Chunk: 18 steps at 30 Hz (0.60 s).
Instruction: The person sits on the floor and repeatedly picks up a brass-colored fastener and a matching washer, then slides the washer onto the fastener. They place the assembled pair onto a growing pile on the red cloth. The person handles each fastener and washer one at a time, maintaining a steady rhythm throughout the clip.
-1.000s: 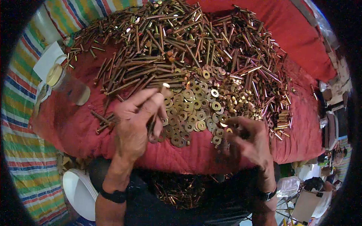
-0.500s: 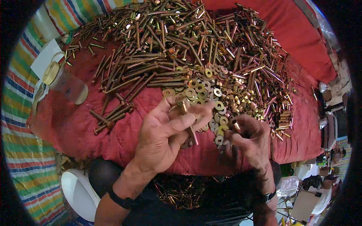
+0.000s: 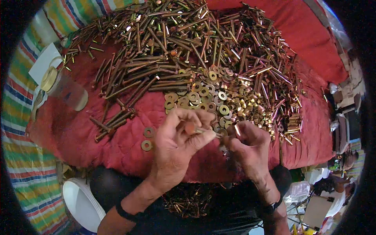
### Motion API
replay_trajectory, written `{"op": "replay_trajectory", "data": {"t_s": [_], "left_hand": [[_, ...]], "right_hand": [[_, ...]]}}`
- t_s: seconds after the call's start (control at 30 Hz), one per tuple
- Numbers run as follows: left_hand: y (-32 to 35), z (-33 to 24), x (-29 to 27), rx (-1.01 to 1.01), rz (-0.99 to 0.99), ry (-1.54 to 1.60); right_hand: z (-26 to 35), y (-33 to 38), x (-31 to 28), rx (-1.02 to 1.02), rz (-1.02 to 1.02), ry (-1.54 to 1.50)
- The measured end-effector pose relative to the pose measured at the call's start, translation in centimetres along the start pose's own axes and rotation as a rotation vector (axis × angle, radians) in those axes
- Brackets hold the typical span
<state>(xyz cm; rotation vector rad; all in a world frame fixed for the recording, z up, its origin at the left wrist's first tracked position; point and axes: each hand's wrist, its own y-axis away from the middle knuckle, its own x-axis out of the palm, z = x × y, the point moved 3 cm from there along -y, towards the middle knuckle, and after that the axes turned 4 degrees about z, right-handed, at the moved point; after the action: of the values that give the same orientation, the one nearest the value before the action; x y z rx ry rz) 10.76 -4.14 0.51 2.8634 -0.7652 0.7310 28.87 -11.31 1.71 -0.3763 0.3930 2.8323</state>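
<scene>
Left hand at frame centre, grip pinching a bolt between thumb and fingers, head toward the left, shank pointing right toward the other hand; bolt partly hidden by fingers and a bit blurred. Right hand just right of it, fingers curled, grip pinching a small shiny piece that pokes up at the fingertips, exact kind can't tell. Bolt end is near the right fingertips, can't tell if touching. Washers heaped just above and between the hands, two loose washers lying left of the left hand. Nuts piled above the right hand, small tubes bunched at right of the pile. Big heap of loose bolts across upper centre, few more scattered at centre left. All on a red cloth. Clear jar with pale lid tilted at left, white sheet behind it. Striped cover down the left edge, white stool lower left, more metal parts low centre, dark band on left wrist
</scene>
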Motion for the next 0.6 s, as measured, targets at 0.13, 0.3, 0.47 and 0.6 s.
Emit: {"op": "replay_trajectory", "data": {"t_s": [0.13,0.3,0.47,0.6], "left_hand": [[0.5,-1.3,-0.8,0.034,-0.075,-0.427],[0.6,-1.7,-1.0,0.143,-0.024,-0.616],[1.5,-1.6,0.6,0.494,0.137,-1.108],[1.4,-1.3,0.3,0.394,0.096,-0.94]], "right_hand": [[-0.1,-0.4,-0.4,0.0,0.007,-0.039],[0.0,0.1,-0.6,-0.126,-0.058,0.079],[1.0,0.8,0.0,-0.367,0.007,0.422],[2.3,1.2,-0.7,-0.495,0.209,0.568]]}}
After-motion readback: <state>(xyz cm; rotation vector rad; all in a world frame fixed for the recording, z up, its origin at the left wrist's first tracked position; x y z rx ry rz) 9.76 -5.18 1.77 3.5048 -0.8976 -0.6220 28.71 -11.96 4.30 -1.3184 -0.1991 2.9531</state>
